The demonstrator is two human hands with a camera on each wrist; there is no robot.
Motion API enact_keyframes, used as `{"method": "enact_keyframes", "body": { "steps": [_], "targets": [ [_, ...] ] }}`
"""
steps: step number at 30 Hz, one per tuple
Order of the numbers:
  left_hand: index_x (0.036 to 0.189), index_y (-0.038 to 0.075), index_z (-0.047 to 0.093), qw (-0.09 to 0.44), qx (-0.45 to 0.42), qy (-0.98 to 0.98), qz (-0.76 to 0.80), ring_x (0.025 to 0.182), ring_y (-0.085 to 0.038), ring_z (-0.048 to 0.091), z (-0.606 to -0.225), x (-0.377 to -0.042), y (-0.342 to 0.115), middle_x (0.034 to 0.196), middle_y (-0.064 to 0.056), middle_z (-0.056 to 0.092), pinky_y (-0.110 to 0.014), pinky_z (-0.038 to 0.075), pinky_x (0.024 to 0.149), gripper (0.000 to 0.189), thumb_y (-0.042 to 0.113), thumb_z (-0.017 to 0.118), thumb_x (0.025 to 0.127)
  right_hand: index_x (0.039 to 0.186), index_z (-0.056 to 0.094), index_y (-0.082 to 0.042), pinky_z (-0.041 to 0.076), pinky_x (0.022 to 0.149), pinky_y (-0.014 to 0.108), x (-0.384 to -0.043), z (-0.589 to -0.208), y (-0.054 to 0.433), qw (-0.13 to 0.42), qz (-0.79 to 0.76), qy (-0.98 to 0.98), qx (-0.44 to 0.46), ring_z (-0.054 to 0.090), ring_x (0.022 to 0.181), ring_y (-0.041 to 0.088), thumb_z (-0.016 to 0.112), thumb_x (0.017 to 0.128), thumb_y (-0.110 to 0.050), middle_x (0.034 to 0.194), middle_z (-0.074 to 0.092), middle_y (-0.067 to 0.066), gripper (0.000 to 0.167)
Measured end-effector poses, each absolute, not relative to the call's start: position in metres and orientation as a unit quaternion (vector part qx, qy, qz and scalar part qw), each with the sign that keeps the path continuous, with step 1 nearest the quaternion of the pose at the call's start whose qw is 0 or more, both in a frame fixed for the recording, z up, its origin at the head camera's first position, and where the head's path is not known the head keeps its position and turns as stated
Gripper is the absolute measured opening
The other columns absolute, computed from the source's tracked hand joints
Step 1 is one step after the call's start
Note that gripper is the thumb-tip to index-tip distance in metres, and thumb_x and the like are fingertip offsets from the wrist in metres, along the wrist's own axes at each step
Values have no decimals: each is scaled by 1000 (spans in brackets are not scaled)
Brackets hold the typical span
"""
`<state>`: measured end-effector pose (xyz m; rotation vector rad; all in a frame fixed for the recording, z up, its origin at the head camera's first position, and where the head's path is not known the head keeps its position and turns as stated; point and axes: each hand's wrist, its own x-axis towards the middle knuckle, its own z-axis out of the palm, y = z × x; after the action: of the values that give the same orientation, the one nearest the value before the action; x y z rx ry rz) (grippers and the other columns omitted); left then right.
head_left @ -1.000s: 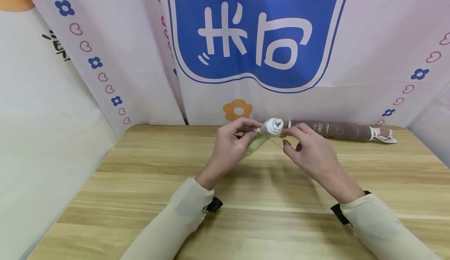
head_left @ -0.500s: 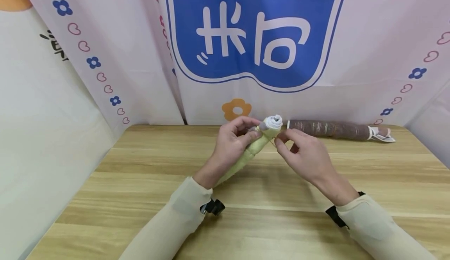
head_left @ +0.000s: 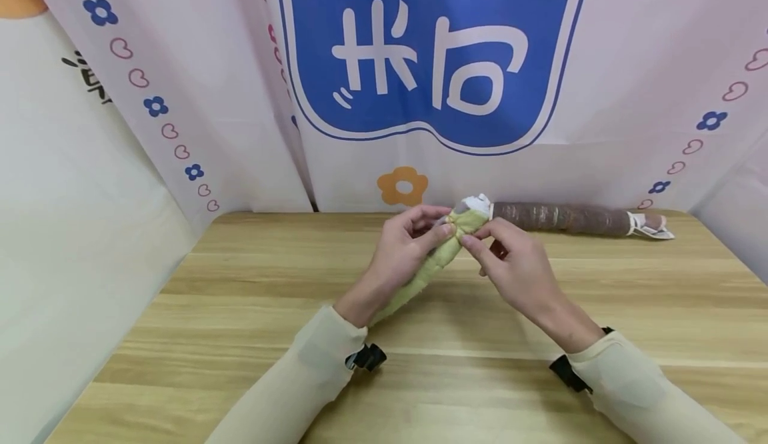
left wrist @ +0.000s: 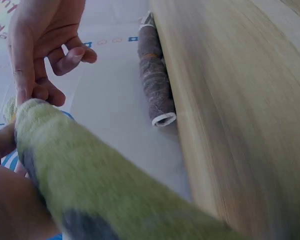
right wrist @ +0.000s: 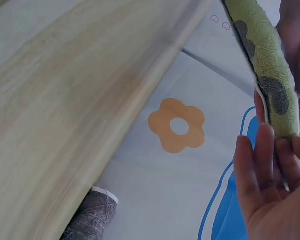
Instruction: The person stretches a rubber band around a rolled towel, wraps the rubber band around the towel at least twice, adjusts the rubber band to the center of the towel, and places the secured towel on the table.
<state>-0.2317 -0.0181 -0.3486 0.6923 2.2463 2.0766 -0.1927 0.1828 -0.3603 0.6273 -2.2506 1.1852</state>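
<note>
A rolled towel [head_left: 432, 271], yellow-green with grey patches, is held in the air above the table, its white end [head_left: 478, 204] at the top. My left hand [head_left: 396, 251] grips it below that end, thumb across the front. With thumb and forefinger my right hand [head_left: 519, 257] pinches it where a thin yellowish band [head_left: 453, 225] draws it into a narrow waist. The left wrist view shows the towel [left wrist: 100, 165] large, with the right hand [left wrist: 45, 55] at its far end. The right wrist view shows the right fingers [right wrist: 265, 150] against the towel [right wrist: 270, 60].
A second roll, brown and tied with bands [head_left: 564, 219], lies along the back edge of the wooden table [head_left: 288, 284], to the right of the hands. Behind the table hangs a printed cloth backdrop [head_left: 630, 77]. Each wrist carries a black camera mount [head_left: 366, 357].
The towel has turned, so its spiral end no longer faces the camera and more green shows. My right hand has moved left, from pulling a stretched thin strand to pinching at the waist.
</note>
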Motion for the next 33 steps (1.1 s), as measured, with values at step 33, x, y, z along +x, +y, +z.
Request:
{"method": "enact_keyframes", "body": {
  "steps": [33],
  "targets": [
    [145,8,63,98,348,660,659,90,-21,65,-344,-234,-28,111,-14,71,-29,56,72,46,7,72,100,67,77,-11,44,49,27,-206,-355,214,155,432,-885,78,63,57,17,64,102,-17,62,69,-1,38]
  ]
}}
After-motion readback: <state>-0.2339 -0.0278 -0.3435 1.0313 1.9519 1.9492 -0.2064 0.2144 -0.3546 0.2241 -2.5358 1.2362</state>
